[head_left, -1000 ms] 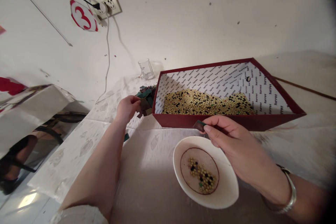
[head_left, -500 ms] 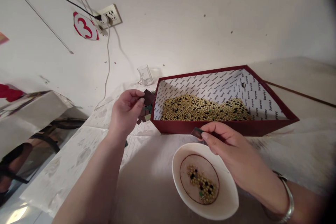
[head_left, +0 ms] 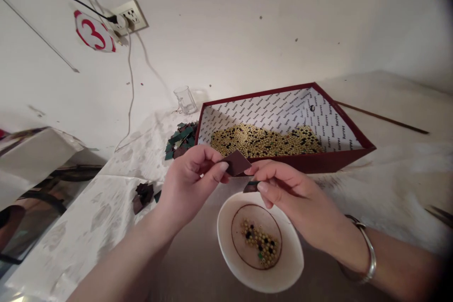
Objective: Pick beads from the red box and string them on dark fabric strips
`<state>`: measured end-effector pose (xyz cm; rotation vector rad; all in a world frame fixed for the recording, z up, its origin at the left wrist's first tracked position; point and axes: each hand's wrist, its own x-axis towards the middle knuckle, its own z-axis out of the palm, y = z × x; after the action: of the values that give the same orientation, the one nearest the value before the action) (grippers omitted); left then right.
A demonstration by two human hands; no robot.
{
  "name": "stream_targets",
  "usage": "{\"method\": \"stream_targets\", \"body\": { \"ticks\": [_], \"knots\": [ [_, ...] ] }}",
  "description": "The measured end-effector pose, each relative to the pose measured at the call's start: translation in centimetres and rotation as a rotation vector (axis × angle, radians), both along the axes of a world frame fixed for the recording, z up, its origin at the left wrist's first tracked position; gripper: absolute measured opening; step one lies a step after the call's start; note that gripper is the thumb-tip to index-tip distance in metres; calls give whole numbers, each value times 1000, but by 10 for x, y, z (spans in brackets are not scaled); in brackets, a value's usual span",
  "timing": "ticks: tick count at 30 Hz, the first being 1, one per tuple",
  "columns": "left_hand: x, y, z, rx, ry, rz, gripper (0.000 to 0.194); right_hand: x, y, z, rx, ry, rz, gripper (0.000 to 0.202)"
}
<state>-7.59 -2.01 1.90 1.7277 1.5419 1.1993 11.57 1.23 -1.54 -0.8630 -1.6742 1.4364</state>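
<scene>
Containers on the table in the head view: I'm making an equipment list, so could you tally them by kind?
Dark red box: 1
White bowl: 1
Clear mug: 1
Total: 3

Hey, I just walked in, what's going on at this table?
A person's left hand pinches a flat dark brown piece in front of the red box, which holds many pale and black beads. The right hand holds a dark green piece near the far rim of the white bowl, with some beads inside. A pile of green and brown pieces lies beside the box.
</scene>
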Motion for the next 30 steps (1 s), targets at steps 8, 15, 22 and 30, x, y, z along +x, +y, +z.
{"method": "stream_targets", "body": {
  "ticks": [8, 15, 22, 30],
  "knots": [
    [8, 1, 2, -25, 241, -187, 21, 3, 0, 9, -24, -41, 75, 7],
    [0, 4, -5, -33, -15, -416, 47, 7, 2, 9, -199, 152, 260, 5],
    [-1, 5, -3, 176, 105, -519, 35, 7, 3, 2, -311, 328, 366, 6],
    [4, 7, -5, 391, 155, -431, 22, 7, 2, 3, -330, 367, 401, 2]
  ]
}}
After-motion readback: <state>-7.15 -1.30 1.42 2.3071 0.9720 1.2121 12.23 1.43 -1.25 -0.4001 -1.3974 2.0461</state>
